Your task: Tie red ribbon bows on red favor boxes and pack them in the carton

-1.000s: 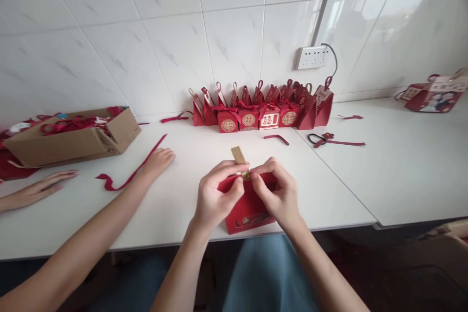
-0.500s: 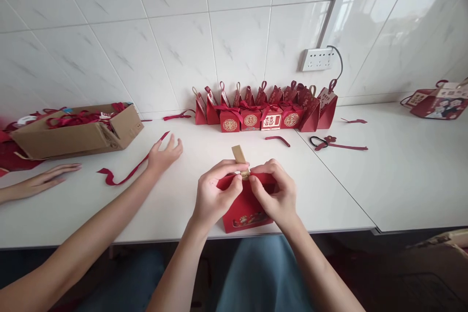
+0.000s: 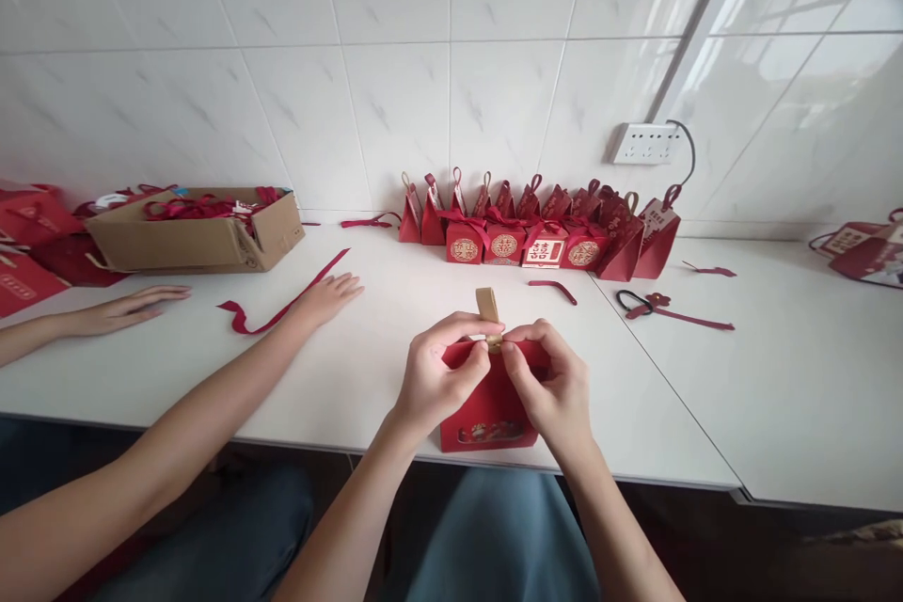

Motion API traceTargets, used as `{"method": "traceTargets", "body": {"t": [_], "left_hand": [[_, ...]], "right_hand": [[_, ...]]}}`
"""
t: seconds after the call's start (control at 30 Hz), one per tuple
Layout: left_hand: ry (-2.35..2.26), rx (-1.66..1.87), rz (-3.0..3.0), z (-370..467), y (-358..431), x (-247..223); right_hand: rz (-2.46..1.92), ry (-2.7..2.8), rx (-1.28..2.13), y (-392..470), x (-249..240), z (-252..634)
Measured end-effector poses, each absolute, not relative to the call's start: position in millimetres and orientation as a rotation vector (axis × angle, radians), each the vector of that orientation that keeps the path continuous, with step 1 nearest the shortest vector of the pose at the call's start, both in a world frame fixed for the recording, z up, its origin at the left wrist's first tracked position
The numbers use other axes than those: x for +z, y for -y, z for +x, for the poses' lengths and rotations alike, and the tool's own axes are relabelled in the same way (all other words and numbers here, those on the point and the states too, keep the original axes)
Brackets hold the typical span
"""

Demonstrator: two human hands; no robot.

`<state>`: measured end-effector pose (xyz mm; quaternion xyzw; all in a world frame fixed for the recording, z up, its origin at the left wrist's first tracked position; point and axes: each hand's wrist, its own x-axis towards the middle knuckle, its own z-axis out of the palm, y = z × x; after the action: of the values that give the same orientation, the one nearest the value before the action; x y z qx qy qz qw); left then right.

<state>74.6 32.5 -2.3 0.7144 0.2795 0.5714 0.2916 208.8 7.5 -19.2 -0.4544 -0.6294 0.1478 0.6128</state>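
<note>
A red gift box [image 3: 486, 400] with a picture cut-out low on its front stands upright at the table's front edge, before me. A gold ribbon loop [image 3: 486, 304] sticks up from its top. My left hand [image 3: 448, 367] pinches the base of this loop between thumb and fingers. On the other side, my right hand [image 3: 554, 376] also has its thumb and fingertips closed at the loop's base, against the box top. The exact hold of the fingertips on the ribbon is partly hidden.
A co-worker's hand [image 3: 328, 299] rests flat beside a red ribbon [image 3: 272, 312]; another hand [image 3: 134, 310] lies further left. A cardboard box [image 3: 169, 245] holds red ribbons. Several finished red boxes [image 3: 504, 243] line the wall. A black ring [image 3: 631, 301] and strap pieces lie right.
My view has shifted left and up, so everything sits lower and further right. The co-worker's nearer hand has lowered flat onto the table. My hands stay at the ribbon loop.
</note>
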Motion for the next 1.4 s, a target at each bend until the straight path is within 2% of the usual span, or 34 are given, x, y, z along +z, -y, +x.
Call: {"method": "traceTargets", "body": {"t": [0.47, 1.13, 1.4], "left_hand": [[-0.722, 1.527, 1.869, 75.7, -31.4, -3.5], [-0.729, 1.504, 1.877, 72.6, -32.6, -6.2], [-0.723, 1.480, 1.928, 70.1, -32.5, -2.5]], "right_hand": [[-1.104, 1.428, 0.256, -7.0, -21.2, 205.0], [-1.036, 1.445, 0.436, -9.2, -17.0, 207.2], [-1.032, 1.456, 0.299, -5.9, -20.5, 205.5]]}}
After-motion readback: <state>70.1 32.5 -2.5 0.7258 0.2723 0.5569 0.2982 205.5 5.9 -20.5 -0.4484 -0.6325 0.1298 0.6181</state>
